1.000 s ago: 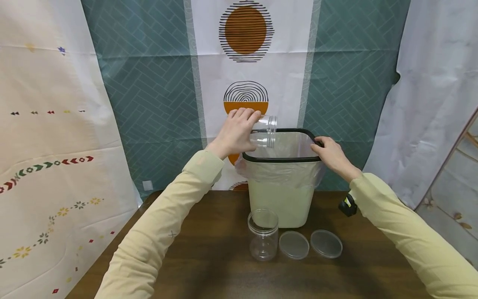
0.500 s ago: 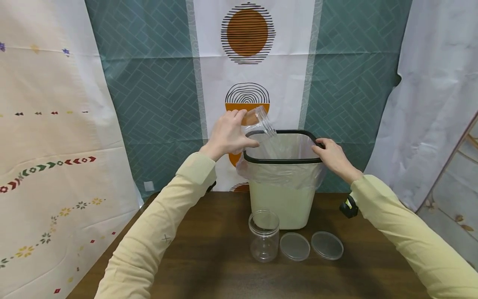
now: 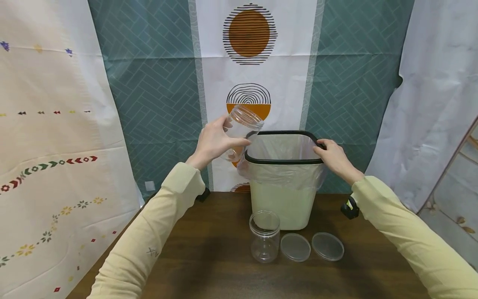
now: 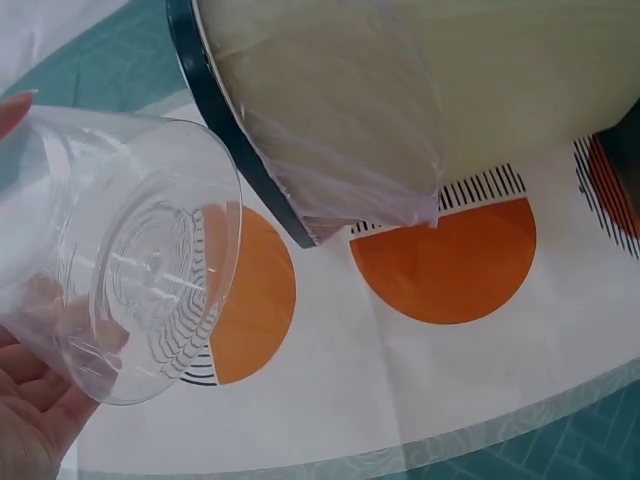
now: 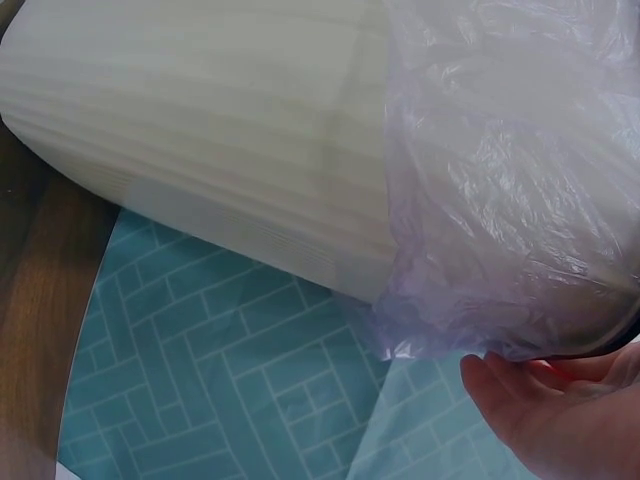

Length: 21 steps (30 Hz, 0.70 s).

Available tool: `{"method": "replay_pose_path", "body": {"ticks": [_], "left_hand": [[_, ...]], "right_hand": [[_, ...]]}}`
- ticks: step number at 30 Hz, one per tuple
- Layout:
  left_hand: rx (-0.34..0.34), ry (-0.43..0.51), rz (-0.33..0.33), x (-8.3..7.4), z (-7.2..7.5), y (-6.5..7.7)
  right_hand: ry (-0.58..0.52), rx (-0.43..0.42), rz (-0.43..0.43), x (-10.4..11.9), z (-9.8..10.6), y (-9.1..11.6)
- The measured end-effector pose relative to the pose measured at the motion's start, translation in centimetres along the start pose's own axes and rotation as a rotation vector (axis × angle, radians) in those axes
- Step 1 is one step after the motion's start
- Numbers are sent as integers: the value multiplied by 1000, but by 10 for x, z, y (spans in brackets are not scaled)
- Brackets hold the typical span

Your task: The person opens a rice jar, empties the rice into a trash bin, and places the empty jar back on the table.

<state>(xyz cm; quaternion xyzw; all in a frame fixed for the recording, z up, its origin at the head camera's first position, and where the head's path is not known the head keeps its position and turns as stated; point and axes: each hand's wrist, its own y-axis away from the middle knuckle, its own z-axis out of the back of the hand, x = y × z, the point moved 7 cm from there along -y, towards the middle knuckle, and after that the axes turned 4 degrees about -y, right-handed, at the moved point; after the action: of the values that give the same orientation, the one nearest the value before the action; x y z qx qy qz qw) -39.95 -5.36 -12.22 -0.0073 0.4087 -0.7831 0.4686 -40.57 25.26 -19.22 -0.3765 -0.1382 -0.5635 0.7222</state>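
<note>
My left hand (image 3: 215, 140) grips a clear plastic jar (image 3: 239, 131), tilted with its threaded mouth up and to the right, beside the left rim of a pale green trash can (image 3: 284, 195). In the left wrist view the jar (image 4: 150, 260) shows its round base, and nothing is seen inside. My right hand (image 3: 333, 155) holds the black rim (image 3: 284, 161) of the can at its right corner. A thin translucent liner bag (image 3: 276, 176) lines the can and hangs over its rim. The right wrist view shows the fingers (image 5: 500, 385) at the rim, under the bag's edge.
A second clear jar (image 3: 264, 241) stands upright and lidless on the dark wooden table (image 3: 209, 249), in front of the can. Two round clear lids (image 3: 295, 247) lie flat to its right. A patterned curtain (image 3: 157, 83) hangs right behind the table.
My left hand has drawn the jar left from over the can and turned its mouth from sideways and downward to upward. The right hand has stayed on the rim.
</note>
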Motion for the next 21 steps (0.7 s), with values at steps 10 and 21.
{"method": "replay_pose_path", "body": {"ticks": [10, 21], "left_hand": [[-11, 84, 124, 22, 10, 20], [11, 167, 173, 46, 7, 56]], "right_hand": [[7, 13, -14, 1, 0, 1], [11, 19, -8, 1, -2, 3]]}}
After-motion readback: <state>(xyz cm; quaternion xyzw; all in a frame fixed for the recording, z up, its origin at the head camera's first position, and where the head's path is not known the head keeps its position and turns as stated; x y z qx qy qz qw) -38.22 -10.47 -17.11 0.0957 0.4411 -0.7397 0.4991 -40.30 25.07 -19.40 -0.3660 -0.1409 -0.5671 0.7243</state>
